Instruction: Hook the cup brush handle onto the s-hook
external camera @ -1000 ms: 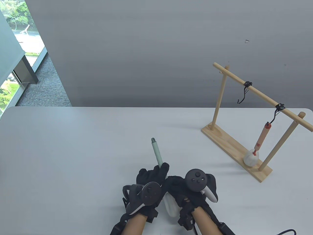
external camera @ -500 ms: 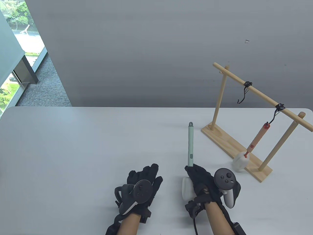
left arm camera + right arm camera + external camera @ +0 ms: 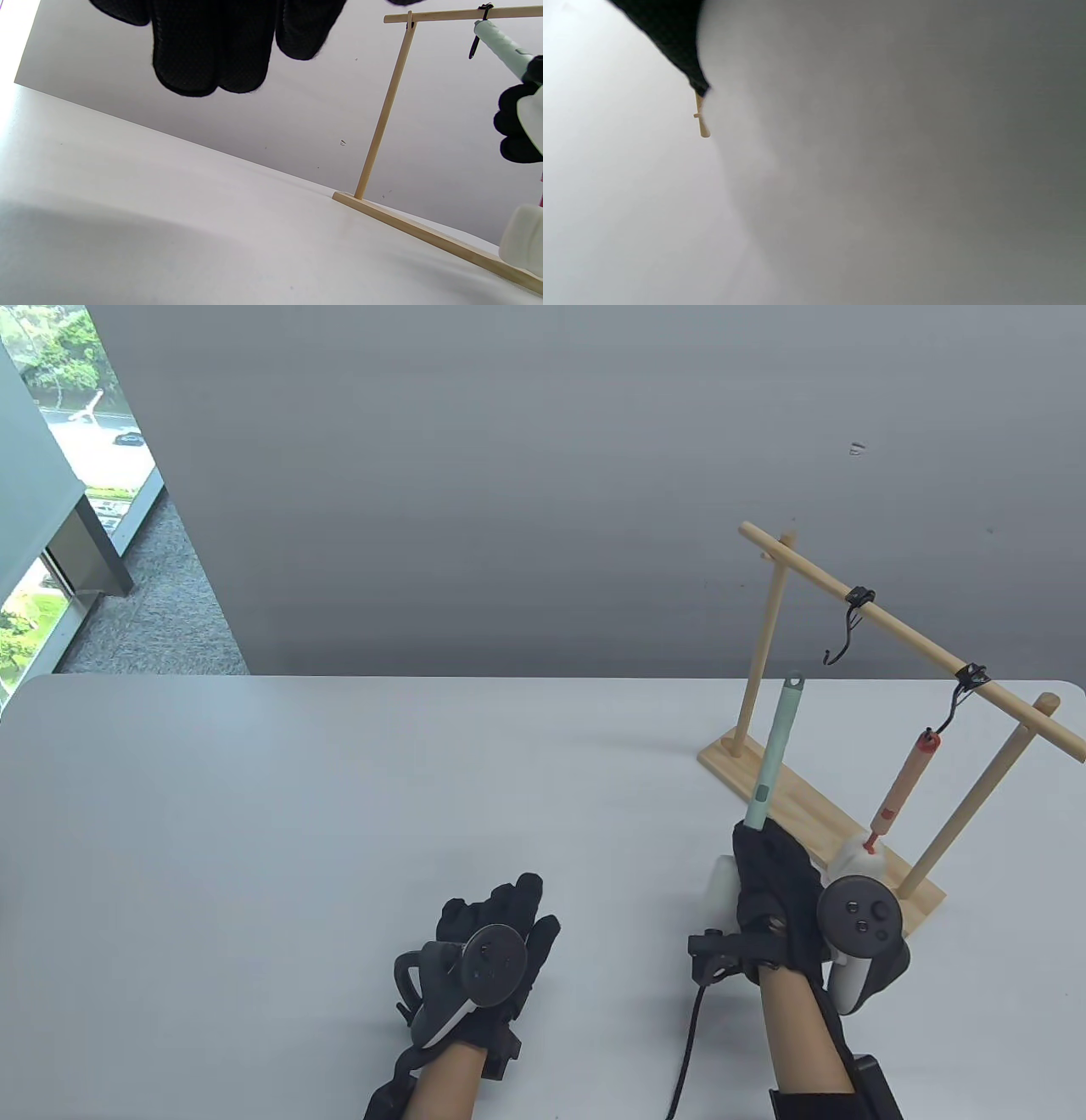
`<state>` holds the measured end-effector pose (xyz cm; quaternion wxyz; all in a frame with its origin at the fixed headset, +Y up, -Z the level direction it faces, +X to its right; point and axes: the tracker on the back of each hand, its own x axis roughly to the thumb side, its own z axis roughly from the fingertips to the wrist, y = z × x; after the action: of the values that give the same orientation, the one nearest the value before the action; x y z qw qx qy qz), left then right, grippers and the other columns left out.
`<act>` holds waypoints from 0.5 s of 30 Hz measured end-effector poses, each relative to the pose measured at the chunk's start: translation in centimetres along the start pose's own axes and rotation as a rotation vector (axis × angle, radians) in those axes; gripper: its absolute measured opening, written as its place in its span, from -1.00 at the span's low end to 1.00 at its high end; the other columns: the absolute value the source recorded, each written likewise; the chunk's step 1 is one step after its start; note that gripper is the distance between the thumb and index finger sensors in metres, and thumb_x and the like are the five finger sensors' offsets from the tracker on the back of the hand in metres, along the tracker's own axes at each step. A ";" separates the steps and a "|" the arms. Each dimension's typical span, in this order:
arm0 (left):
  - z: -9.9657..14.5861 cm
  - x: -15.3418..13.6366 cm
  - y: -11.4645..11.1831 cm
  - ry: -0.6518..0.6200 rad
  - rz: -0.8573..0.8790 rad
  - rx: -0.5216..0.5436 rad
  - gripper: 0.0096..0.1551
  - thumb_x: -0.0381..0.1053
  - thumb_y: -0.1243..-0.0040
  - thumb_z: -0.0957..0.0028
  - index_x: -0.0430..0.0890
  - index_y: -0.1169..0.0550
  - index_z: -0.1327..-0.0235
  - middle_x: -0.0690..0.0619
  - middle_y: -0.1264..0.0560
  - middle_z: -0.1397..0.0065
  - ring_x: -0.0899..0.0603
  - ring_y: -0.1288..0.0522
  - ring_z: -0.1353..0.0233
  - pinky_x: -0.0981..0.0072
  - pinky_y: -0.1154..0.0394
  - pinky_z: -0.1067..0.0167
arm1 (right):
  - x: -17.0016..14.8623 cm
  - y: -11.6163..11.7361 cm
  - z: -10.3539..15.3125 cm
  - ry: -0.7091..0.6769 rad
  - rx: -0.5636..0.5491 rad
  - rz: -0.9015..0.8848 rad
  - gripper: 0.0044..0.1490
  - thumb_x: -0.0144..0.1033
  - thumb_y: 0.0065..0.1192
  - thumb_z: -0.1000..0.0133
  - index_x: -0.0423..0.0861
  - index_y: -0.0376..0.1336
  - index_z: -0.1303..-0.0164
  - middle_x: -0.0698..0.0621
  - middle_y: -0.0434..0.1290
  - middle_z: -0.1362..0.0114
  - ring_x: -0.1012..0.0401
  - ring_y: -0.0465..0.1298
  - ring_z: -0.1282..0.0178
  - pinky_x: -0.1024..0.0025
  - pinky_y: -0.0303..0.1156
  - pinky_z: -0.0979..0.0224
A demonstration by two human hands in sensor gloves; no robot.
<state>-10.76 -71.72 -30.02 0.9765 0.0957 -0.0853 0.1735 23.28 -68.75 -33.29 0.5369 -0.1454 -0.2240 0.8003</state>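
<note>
Above the tabletop (image 3: 254, 814), the right hand (image 3: 776, 891) gripped the green cup brush (image 3: 774, 751) with fingers closed around its lower handle, loop end raised just below the empty s-hook (image 3: 844, 636). The left hand (image 3: 484, 942) rested flat, fingers extended, holding nothing.

An orange-handled brush (image 3: 904, 782) hangs from the near hook (image 3: 957, 709), its white head (image 3: 857, 861) low over the wooden base, all on the white counter (image 3: 339, 814).
</note>
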 end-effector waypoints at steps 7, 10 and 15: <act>0.1 0.5 0.0 -0.014 0.011 -0.004 -0.27 0.39 0.15 0.02 0.13 -0.47 -0.38 -0.07 -0.62 -0.35 -0.23 -0.66 -0.25 -0.23 -0.33 -0.37 | 1.5 -1.3 -1.3 -0.010 -0.063 0.102 -0.47 -0.19 0.29 -0.13 -0.34 0.43 -0.06 -0.28 0.37 -0.38 -0.28 0.39 -0.35 -0.33 0.11 -0.33; 0.0 0.8 -0.1 -0.021 0.010 -0.009 -0.27 0.39 0.15 0.02 0.13 -0.47 -0.37 -0.06 -0.62 -0.35 -0.23 -0.66 -0.25 -0.23 -0.33 -0.37 | 2.0 -1.6 -1.8 0.007 -0.079 0.118 -0.47 -0.20 0.30 -0.13 -0.35 0.43 -0.06 -0.30 0.37 -0.38 -0.29 0.39 -0.34 -0.34 0.11 -0.33; 0.1 0.9 -0.1 -0.032 0.012 -0.017 -0.27 0.39 0.15 0.02 0.13 -0.48 -0.37 -0.07 -0.62 -0.35 -0.23 -0.67 -0.25 -0.24 -0.33 -0.37 | 2.3 -1.7 -2.6 0.033 -0.074 0.194 -0.47 -0.21 0.31 -0.13 -0.36 0.43 -0.06 -0.30 0.37 -0.38 -0.29 0.38 -0.35 -0.34 0.10 -0.34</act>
<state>-9.91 -71.57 -29.79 0.9747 0.0896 -0.1030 0.1772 25.01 -65.57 -34.65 0.4549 -0.1994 -0.2293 0.8371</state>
